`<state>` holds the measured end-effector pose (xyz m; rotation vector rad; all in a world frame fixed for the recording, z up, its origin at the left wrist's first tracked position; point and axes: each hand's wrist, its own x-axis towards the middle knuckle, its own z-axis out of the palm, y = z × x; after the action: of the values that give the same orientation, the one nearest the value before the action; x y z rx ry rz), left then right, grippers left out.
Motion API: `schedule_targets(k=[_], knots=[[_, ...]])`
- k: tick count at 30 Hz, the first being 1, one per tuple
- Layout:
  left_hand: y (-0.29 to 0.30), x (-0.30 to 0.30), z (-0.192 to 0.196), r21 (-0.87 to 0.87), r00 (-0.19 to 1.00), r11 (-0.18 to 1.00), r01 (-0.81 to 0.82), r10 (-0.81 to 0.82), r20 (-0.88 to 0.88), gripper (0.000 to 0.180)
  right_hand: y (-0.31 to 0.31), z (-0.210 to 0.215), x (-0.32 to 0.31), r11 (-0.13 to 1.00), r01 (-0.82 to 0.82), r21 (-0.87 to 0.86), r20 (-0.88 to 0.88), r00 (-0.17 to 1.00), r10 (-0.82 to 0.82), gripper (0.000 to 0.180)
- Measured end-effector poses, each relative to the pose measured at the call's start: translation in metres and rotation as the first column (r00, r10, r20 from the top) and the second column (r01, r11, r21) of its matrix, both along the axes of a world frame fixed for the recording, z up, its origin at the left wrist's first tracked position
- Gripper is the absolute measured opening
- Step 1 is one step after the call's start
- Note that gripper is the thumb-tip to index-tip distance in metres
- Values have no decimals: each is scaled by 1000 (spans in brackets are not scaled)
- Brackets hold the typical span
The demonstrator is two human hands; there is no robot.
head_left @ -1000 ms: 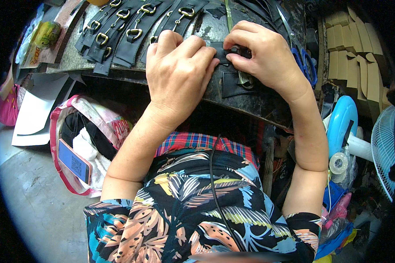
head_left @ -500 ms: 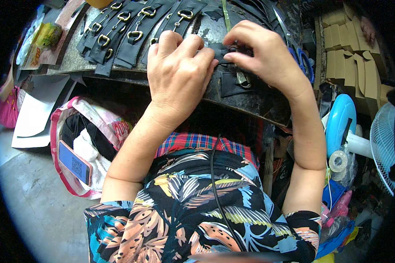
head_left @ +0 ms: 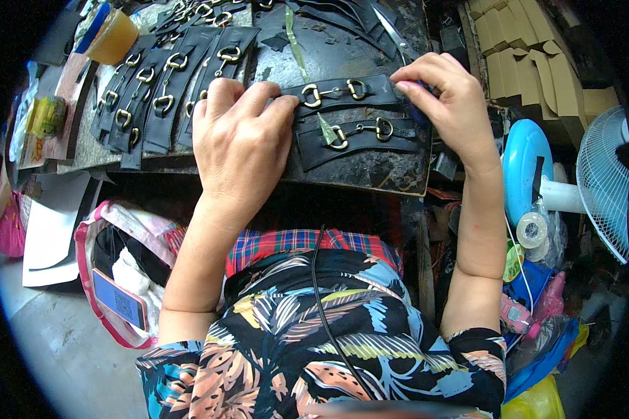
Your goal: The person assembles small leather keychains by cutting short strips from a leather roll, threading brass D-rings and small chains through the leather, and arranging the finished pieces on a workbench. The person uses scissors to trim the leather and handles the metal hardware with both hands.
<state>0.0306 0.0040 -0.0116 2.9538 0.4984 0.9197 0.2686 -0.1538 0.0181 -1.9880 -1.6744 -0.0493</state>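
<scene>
A black leather strap (head_left: 376, 89) with gold horsebit-style hardware lies across the dark worktable. My left hand (head_left: 241, 136) has its fingers curled over the strap's left end, hiding that tip. At the other end, the thumb and index finger of my right hand (head_left: 451, 101) pinch the strap's edge. Just nearer to me lies a second black strap piece (head_left: 363, 150) with similar gold hardware. A thin greenish strip (head_left: 295, 45) runs down to the held strap, and a similar bit shows by the second piece. Left of my left hand, several more finished-looking straps (head_left: 164, 115) overlap in rows.
Scissors (head_left: 390, 28) lie beyond my right hand, blades pointing away. An orange-filled tub (head_left: 112, 38) stands far left. Cardboard pieces (head_left: 531, 77) and a fan (head_left: 611, 181) are at the right. A bag (head_left: 84, 262) holding a phone (head_left: 119, 299) hangs below the table's left side.
My hands have moved apart along the strap, the right one outward to its right end. The strap's gold hardware now shows between them. The whole view has shifted, showing more of the table.
</scene>
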Motion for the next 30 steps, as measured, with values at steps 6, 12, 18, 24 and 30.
schedule_targets(k=[6,12,18,24,30], knots=[[3,3,8,-15,999,999,29,-30,-35,20,4,-12,-10,997,-11,78,143,990,-1,13],[-1,39,4,-62,978,980,192,-185,97,32,11,-16,-13,1000,14,22,211,977,-19,15],[5,44,-4,-35,969,969,245,-242,56,25,11,-24,-19,995,78,64,266,960,-92,14],[7,18,2,-78,961,974,213,-194,195,22,0,-21,-18,974,67,215,96,991,-90,12],[-5,-10,6,-133,976,971,200,-185,118,29,-31,-17,-37,967,97,234,-49,995,-88,10]])
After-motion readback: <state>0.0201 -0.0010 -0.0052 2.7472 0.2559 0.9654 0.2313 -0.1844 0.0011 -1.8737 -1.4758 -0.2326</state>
